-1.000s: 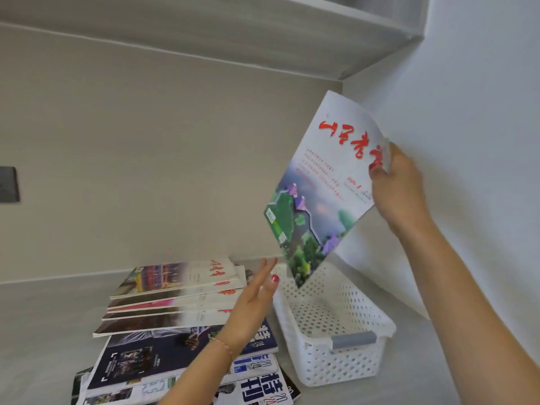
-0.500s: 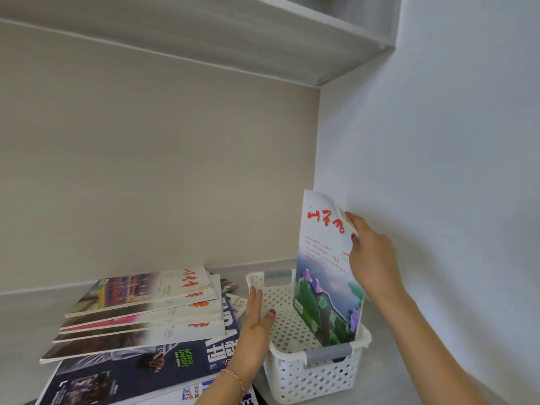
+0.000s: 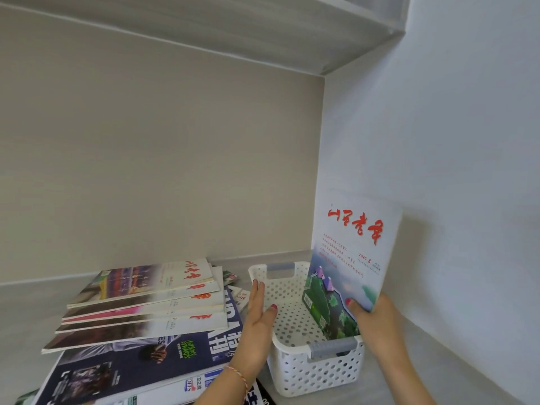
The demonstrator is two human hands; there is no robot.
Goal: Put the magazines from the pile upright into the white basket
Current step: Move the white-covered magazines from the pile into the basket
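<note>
Task is just getting going: one magazine (image 3: 350, 258) is standing upright along the right wall of the white basket (image 3: 309, 372), w/ the right hand (image 3: 377, 323) gripping its lower corner. Left hand (image 3: 257, 325) is lying open and flat against the basket's left rim, holding nothing. The pile (image 3: 140, 317) is waiting beside it, approx. eight or more left (lower ones overlapping, hard to count).

You're looking into a corner where a beige back wall (image 3: 152, 159) meets a white side wall (image 3: 467, 135). A grey shelf (image 3: 263, 27) runs overhead, and a grey counter (image 3: 26, 311) lies below.
</note>
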